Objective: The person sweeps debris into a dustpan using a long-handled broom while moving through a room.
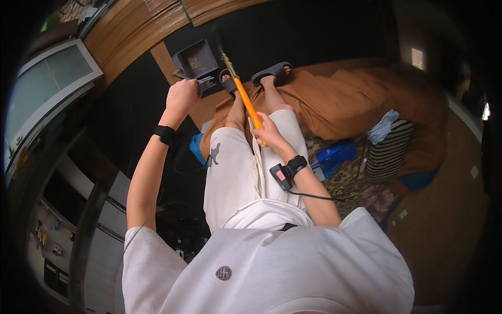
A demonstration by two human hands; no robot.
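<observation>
Above black floor: left hand [181, 96] gripped dark dustpan [197, 65], right hand [267, 130] closed around orange broom handle [246, 102]; sweeping under way (no debris discernible), cloth pile [384, 128] untouched.

Brown blanket [355, 99] spread across the floor, with a striped cloth [387, 157] and a pale blue cloth [383, 127] lying on its right part. Blue package [334, 155] on a patterned rug [350, 183] beside the striped cloth. White-framed glass panel [47, 83] at left; wood-slat wall [141, 26] at top.
</observation>
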